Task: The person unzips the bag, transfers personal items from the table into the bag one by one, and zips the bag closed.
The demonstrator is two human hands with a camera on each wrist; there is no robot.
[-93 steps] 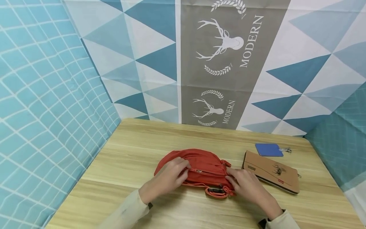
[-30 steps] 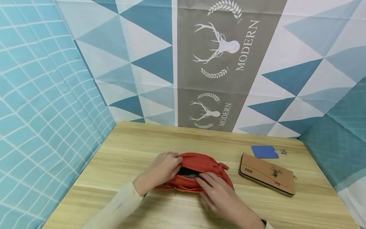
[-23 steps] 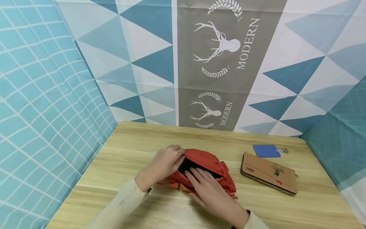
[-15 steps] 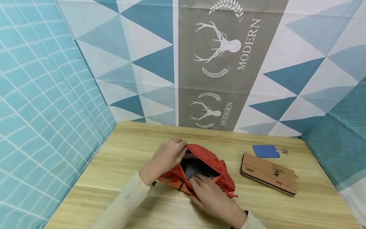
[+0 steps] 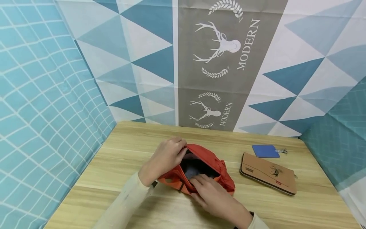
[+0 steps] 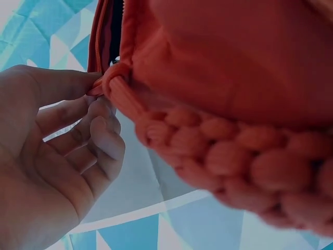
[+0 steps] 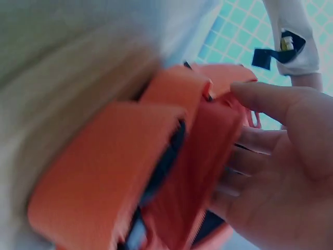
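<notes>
Two-sided hold: left grip point(image 5: 164, 160) and right grip point(image 5: 212, 196), both on the red bag point(image 5: 206, 156), which lies on the counter point(image 5: 114, 152), spread between and just beyond them.
Left pinch: thumb and fingers closed on the bag's edge, near one end of the zip. A braided cord point(image 6: 223, 161) hangs just beside this grip; whether I have part of it pinched too, I cannot tell.
Right hold: near lip taken between thumb outside and fingers inside; fingertips hidden by the cloth. An orange strap point(image 7: 109, 172) loops out beside this grip.
Zip mouth point(image 5: 197, 167): gaping between my two grips, dark lining showing. Contents, if any, too dark to name.
Change logged: about a second ago only a narrow gap showed here. Now the left grip sits higher with the far edge lifted, and the mouth stands wide. Over the last half second, little movement.
Meaning (judgement): step in hand reads as holding the bag open; its inside looks within reach and easier to see into.
Brown case point(image 5: 268, 173): flat, to the right of my right grip, well apart, untouched.
Blue tag point(image 5: 266, 151): just beyond the case, farther from both grips.
</notes>
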